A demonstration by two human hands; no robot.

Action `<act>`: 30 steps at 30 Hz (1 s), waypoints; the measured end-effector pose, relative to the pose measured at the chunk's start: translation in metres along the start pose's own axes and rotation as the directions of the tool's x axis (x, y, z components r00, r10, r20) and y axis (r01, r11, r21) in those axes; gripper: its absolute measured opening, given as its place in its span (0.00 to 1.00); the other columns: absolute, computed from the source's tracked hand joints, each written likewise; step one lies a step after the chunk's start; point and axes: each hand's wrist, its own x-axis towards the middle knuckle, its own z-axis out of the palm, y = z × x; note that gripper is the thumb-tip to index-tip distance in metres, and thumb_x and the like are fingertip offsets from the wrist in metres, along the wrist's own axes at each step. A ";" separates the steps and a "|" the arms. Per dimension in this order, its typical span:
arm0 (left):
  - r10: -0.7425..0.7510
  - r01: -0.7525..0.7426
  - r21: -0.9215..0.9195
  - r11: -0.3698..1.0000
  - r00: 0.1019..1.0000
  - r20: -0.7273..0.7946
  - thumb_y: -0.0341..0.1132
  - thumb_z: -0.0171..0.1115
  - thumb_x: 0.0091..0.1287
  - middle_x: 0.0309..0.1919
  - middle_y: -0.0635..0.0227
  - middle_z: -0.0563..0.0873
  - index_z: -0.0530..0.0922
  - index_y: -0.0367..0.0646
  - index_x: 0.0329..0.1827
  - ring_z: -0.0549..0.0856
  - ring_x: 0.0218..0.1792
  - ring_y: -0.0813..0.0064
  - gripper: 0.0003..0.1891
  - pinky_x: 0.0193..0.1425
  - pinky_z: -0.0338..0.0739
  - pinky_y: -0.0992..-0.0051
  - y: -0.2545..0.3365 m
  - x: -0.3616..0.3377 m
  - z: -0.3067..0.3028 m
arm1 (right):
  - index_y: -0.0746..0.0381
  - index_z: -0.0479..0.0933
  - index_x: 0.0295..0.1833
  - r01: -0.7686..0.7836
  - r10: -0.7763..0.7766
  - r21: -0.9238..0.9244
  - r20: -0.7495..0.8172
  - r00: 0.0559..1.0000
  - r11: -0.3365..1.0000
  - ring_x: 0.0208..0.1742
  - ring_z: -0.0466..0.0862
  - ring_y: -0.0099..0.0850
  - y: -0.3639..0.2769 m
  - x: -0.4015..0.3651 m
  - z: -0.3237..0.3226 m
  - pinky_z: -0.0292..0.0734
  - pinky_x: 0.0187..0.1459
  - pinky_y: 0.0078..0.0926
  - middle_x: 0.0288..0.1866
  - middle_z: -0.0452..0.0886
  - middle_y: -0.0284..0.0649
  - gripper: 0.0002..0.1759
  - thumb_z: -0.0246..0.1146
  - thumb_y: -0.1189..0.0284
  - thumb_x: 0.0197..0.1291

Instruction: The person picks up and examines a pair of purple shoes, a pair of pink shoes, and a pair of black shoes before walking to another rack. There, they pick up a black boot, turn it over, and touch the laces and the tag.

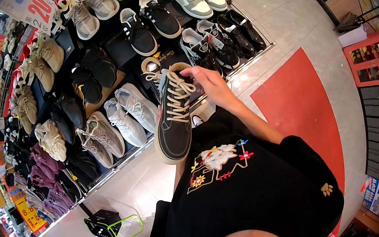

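Observation:
A black lace-up sneaker [175, 128] with beige laces and an off-white sole is held up in front of my chest, its toe pointing toward me. My right hand [211, 85] grips the sneaker at its tan-lined collar, fingers bent over the edge beside the top laces. Most of my left hand [158, 111] is hidden behind the sneaker; a bit of finger shows along its left side, holding it from beneath. Just beyond the collar, another shoe with beige laces [151, 71] sits on the display, partly covered by the held one.
Rows of shoes cover the display, including pale grey knit sneakers [137, 107] and black striped sneakers [138, 32]. A price sign [39, 13] stands at upper left. A black stool with a green frame [113, 226] is on the floor. A red floor panel [300, 114] lies at right.

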 end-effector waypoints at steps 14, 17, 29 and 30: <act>0.316 -0.312 0.278 0.908 0.948 0.034 0.26 0.66 0.62 0.77 0.52 0.53 0.54 0.44 0.77 0.66 0.72 0.53 0.41 0.69 0.69 0.65 0.004 0.008 -0.008 | 0.68 0.76 0.41 -0.022 0.033 -0.107 0.102 0.994 0.994 0.27 0.77 0.20 0.020 0.011 -0.013 0.73 0.32 0.21 0.30 0.79 0.36 0.19 0.69 0.62 0.58; -0.048 0.017 0.203 0.979 0.987 0.151 0.24 0.62 0.63 0.73 0.52 0.62 0.57 0.45 0.76 0.77 0.61 0.57 0.37 0.64 0.72 0.66 0.003 -0.001 -0.030 | 0.66 0.74 0.38 0.131 -0.068 -0.572 0.131 0.989 0.810 0.25 0.77 0.28 -0.005 0.009 -0.011 0.73 0.32 0.24 0.28 0.77 0.40 0.15 0.68 0.67 0.56; -0.148 0.151 -0.072 0.986 0.988 0.049 0.28 0.58 0.70 0.49 0.60 0.85 0.73 0.37 0.61 0.84 0.49 0.71 0.17 0.56 0.76 0.72 0.004 0.025 -0.007 | 0.65 0.71 0.38 0.476 -0.375 -0.583 0.294 0.879 0.658 0.43 0.76 0.43 -0.001 0.008 -0.019 0.74 0.43 0.35 0.41 0.75 0.42 0.19 0.70 0.77 0.38; -0.146 0.150 -0.045 0.988 0.985 0.092 0.27 0.61 0.67 0.52 0.58 0.84 0.70 0.37 0.65 0.83 0.53 0.69 0.22 0.59 0.75 0.71 0.010 0.027 -0.006 | 0.66 0.70 0.37 0.487 -0.405 -0.548 0.274 0.873 0.680 0.42 0.77 0.44 -0.002 0.005 -0.017 0.75 0.42 0.35 0.41 0.76 0.44 0.18 0.69 0.77 0.39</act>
